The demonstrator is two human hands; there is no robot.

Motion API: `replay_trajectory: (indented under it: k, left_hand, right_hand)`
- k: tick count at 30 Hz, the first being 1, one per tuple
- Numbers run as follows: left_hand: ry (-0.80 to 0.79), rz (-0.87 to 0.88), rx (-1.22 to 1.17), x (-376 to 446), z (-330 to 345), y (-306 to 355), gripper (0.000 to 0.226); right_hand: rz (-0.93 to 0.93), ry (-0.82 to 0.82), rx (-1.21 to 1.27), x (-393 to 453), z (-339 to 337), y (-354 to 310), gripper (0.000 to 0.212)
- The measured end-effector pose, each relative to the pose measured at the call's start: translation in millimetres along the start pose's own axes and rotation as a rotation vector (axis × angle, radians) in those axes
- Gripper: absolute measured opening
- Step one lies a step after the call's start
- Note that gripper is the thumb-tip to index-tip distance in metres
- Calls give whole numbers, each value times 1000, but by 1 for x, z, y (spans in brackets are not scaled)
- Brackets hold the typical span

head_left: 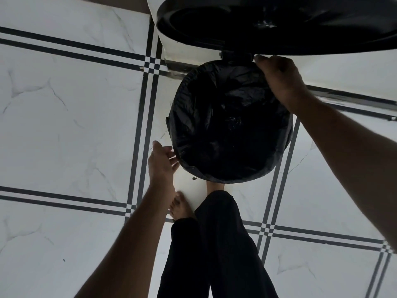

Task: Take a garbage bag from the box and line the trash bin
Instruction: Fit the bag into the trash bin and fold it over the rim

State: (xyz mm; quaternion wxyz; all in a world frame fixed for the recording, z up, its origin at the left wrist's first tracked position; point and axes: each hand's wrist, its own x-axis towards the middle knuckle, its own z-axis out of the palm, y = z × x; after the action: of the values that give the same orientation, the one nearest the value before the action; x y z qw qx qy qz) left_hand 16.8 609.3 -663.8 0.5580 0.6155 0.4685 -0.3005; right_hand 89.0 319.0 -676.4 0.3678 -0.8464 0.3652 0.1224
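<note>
Head view, looking straight down. Trash bin (231, 123) stands on the tiled floor (71, 117) between the two hands, lid (279, 24) swung up and open beyond the right hand. Black garbage bag (232, 108) already sits inside the bin, its mouth folded out over the rim most of the way round. Right hand (279, 78) is on the far rim by the hinge, fingers curled over the bag's edge, apparently gripping it. Left hand (162, 162) is at the near-left rim with fingers loosely spread, at or just off the plastic; contact cannot be told. Judgement: lining step, late stage, seating the bag's edge. Next move likely calls for tucking the film evenly round the near rim by the left hand and pressing slack down into the bin. Hidden: the bag box is not in view; bin body and pedal lie under the bag and a trouser leg (214, 244); black on black blurs bag from rim.
</note>
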Motion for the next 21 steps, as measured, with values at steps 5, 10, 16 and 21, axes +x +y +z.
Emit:
replay_trajectory:
  k: [5,10,16,21]
  left_hand:
    - [251,585,317,12,1,26,12]
    - [-167,659,456,31,26,83,24]
    - [-272,332,517,40,56,122,48]
    - [-291,254,471,40,57,120,52]
  right_hand:
    - [-84,239,56,-25,-11,22,36]
    - [-137,182,74,-44,-9,37,28]
    - [36,72,298,-25,-8,29,42]
    - [124,7,229,-15,-3,26,46]
